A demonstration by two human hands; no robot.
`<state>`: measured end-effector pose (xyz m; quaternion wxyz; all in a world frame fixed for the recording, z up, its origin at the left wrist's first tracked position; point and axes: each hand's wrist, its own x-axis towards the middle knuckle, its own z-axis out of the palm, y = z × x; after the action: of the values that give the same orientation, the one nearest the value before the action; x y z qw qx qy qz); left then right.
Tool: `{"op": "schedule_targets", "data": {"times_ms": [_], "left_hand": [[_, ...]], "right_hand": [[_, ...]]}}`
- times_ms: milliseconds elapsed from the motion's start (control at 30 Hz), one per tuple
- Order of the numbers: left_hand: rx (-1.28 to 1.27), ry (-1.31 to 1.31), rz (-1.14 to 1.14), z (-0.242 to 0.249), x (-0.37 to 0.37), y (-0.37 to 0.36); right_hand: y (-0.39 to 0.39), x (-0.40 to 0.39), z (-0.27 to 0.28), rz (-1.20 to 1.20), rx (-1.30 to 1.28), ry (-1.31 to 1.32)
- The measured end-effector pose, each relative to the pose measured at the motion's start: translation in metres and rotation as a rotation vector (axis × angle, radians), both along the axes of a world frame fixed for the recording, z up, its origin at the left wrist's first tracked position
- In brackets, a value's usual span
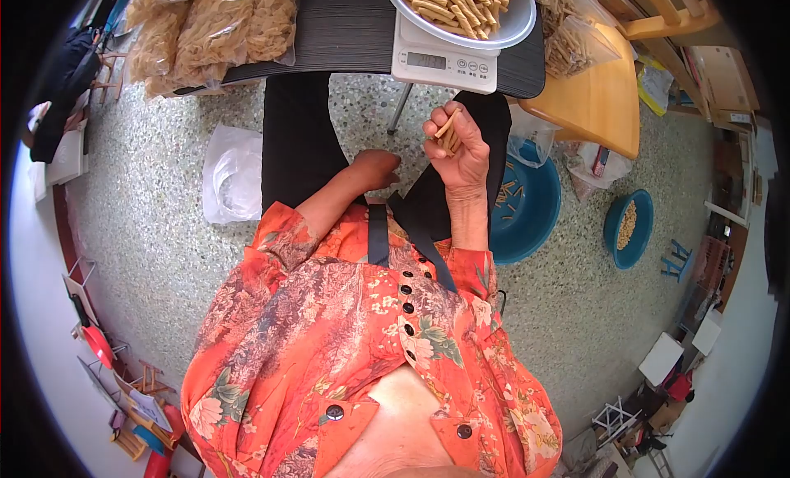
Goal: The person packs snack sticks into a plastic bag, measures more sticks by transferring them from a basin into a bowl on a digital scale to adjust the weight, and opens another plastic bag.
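Observation:
My right hand point(457, 146) is raised just below the scale, its fingers closed around a few thin tan snack sticks point(448, 135). Between my knees, my left hand point(377, 169) hangs with its fingers curled in; its palm is hidden, so I cannot see whether it holds anything. A white digital kitchen scale point(444, 69) stands at the edge of the dark table point(346, 25). On the scale sits a pale bowl point(527, 21) heaped with more of the same sticks point(461, 4). The scale's display is lit, but its figures are blurred.
Clear bags of tan snacks point(234, 29) lie on the table's left. A wooden stool point(605, 99) stands right of the table. On the speckled floor are a large blue basin point(543, 223) with scattered sticks, a smaller blue basin point(643, 231) and a white plastic bag point(232, 173).

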<state>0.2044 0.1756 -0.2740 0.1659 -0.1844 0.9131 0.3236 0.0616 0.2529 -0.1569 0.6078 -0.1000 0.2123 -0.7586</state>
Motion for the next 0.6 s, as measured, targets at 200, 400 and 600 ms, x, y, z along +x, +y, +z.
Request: {"op": "schedule_targets", "data": {"times_ms": [200, 400, 600], "left_hand": [[0.004, -0.017, 0.003, 0.004, 0.000, 0.000], [0.003, -0.017, 0.017, 0.003, 0.000, 0.000], [0.003, 0.015, 0.014, -0.003, 0.000, 0.000]], "right_hand": [[0.002, -0.002, -0.001, 0.037, -0.057, -0.001], [0.002, 0.000, 0.005, 0.035, -0.050, -0.013], [0.006, -0.002, 0.020, -0.006, -0.095, 0.008]]}}
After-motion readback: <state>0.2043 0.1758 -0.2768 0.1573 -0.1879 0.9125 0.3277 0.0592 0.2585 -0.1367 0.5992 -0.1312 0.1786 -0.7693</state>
